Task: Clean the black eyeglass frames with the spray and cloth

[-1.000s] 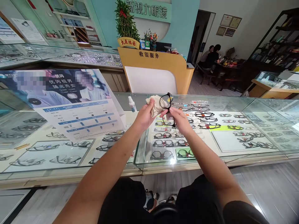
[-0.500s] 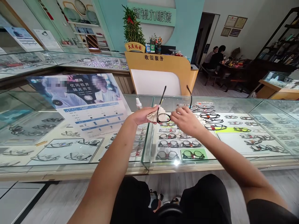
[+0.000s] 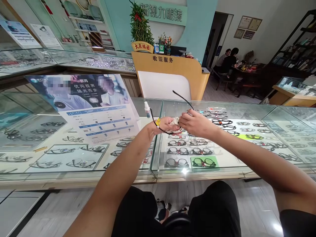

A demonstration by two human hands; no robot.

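Above the glass counter, both hands are close together on one pair of black eyeglasses (image 3: 183, 97). My left hand (image 3: 166, 124) is closed on a crumpled whitish cloth (image 3: 175, 121), wrapped about the lens area, which is mostly hidden. My right hand (image 3: 194, 122) grips the frame from the other side with bent fingers. One temple points up and left above the right hand; the other curves across the left wrist, with a yellow tag (image 3: 158, 122) beside it. A small white spray bottle (image 3: 147, 109) stands on the counter just behind the left hand.
The glass display counter (image 3: 158, 164) holds several rows of eyeglasses. A large printed sign (image 3: 98, 113) stands on it at left. Beyond is a wooden cashier desk (image 3: 197, 74) with plants. Two people (image 3: 228, 61) sit at a table at the back right.
The eyeglasses have turned, so one temple now lies over my left wrist and the other leans left. The cloth is now gathered around the lens, and the hands are closer together.
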